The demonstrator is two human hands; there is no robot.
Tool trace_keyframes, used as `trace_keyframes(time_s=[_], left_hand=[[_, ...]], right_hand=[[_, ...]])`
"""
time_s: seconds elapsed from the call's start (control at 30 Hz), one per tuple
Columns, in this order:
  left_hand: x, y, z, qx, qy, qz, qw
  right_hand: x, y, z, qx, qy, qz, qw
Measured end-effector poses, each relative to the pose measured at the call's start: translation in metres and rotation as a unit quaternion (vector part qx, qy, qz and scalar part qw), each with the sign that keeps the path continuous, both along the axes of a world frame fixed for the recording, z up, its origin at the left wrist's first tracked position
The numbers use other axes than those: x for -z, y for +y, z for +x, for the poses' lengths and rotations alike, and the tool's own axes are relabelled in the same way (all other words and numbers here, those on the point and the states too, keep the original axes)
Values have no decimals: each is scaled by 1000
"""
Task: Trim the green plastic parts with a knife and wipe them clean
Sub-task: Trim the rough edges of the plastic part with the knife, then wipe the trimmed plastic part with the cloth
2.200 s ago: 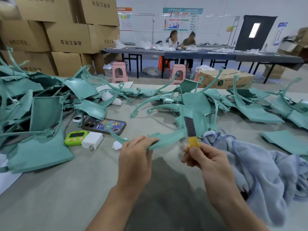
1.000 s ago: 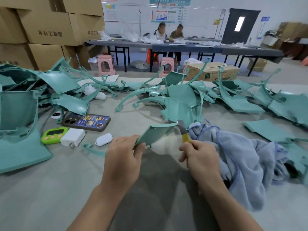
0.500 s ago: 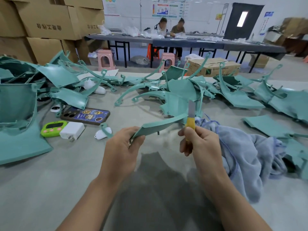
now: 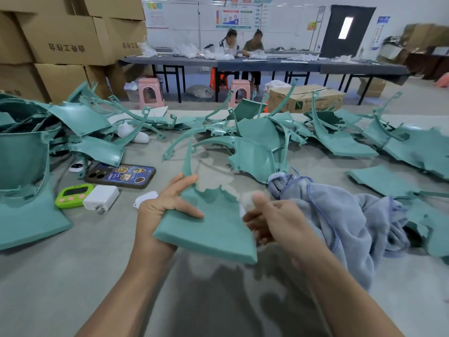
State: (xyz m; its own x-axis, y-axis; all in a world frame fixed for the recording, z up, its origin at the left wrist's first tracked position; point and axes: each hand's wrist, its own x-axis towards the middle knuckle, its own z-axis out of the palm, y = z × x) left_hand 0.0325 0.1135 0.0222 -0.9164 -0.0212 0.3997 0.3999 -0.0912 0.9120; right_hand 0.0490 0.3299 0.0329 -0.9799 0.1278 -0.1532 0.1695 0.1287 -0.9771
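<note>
Head view: your left hand [image 4: 159, 207] fingers pinch the green part [image 4: 213, 229] above the tabletop [image 4: 73, 276]; right hand [image 4: 279, 220] is blurred with fingers curled, and I cannot tell what they hold.

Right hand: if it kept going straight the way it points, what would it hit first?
Probably the green part held by the left hand; the right hand aims at its near right edge, almost touching. Motion blur hides the exact gap.

Two bare hands, left hand [image 4: 167, 210] and right hand [image 4: 277, 220], on bare forearms [image 4: 126, 288] with skin showing all the way down to the lower edge. Long fingers [image 4: 181, 184] on the left; right hand's outline smeared by blur.
</note>
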Motion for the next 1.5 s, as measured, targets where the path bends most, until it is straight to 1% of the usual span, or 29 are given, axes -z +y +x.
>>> trace_keyframes(time_s=[0.07, 0.1, 0.17, 0.2, 0.27, 0.33, 0.37, 0.43, 0.47, 0.5, 0.53, 0.57, 0.6, 0.67, 0.7, 0.77, 0.8, 0.83, 0.87, 0.9, 0.93, 0.97, 1.0, 1.03, 1.07, 1.17, 1.3, 1.37, 1.5], left_hand=[[-7, 9, 6, 36, -68, 52, 996], [-9, 12, 7, 46, -118, 94, 987], [-11, 20, 10, 49, -217, 220, 950], [-10, 20, 10, 38, -243, 255, 935], [-11, 17, 11, 80, -283, 291, 911], [-14, 13, 14, 170, -327, 308, 877], [-14, 13, 17, 194, -336, 310, 868], [-10, 15, 17, 201, -328, 291, 876], [-9, 16, 16, 188, -324, 279, 884], [-9, 16, 15, 168, -324, 263, 893], [-6, 15, 13, 151, -326, 250, 899], [-4, 14, 12, 134, -327, 244, 903], [-3, 13, 11, 123, -326, 244, 905], [-2, 11, 10, 106, -324, 252, 906], [-3, 11, 9, 93, -323, 254, 907], [-4, 11, 5, 61, -323, 252, 910], [-4, 10, 3, 48, -321, 253, 911], [-4, 11, 2, 36, -317, 258, 912], [-5, 11, 0, 26, -312, 266, 912], [-5, 11, 0, 20, -310, 275, 910], [-5, 10, -1, 18, -312, 281, 907], [-5, 10, -1, 20, -318, 283, 905], [-4, 11, -1, 25, -328, 280, 902], [-4, 13, -1, 30, -342, 273, 899], [-3, 15, -1, 33, -353, 263, 897], [-4, 20, -1, 39, -318, 236, 917], [-2, 14, 2, 63, -279, 276, 917], [-2, 12, 6, 77, -266, 260, 925], [-9, 20, 12, 47, -251, 203, 945]], right_hand=[[-3, -12, 6, -88, -40, -86, 992], [-2, -18, 8, -104, -52, -137, 984], [0, -25, 9, -79, -64, -258, 961], [1, -26, 8, -56, -55, -289, 954], [5, -27, 3, 2, -32, -286, 958], [7, -31, 2, 34, -26, -272, 961], [7, -33, 2, 39, -28, -257, 965], [9, -35, 3, 29, -33, -190, 981], [10, -34, 4, 15, -28, -128, 991], [9, -30, 6, 6, -6, -33, 999], [9, -23, 6, 10, 36, 83, 996], [6, -14, 5, 34, 81, 200, 976], [1, -3, 5, 79, 138, 301, 940], [-12, 20, 5, 153, 216, 441, 858], [-17, 32, 3, 172, 185, 489, 835], [-20, 52, 1, 149, 9, 570, 808], [-20, 59, 1, 120, -64, 586, 799], [-22, 63, 2, 99, -100, 579, 803], [-27, 64, 3, 94, -97, 556, 820], [-31, 63, 3, 108, -62, 523, 843], [-36, 60, 5, 137, 5, 491, 860], [-42, 51, 10, 168, 100, 467, 863], [-48, 38, 16, 180, 199, 447, 853], [-54, 21, 22, 167, 265, 434, 845], [-57, 0, 27, 128, 300, 431, 842], [-39, -57, 33, 1, 310, 444, 841], [-5, -87, 17, -68, 281, 380, 879], [1, -84, 3, -54, 298, 387, 871], [-7, -82, -26, 70, 299, 423, 853]])
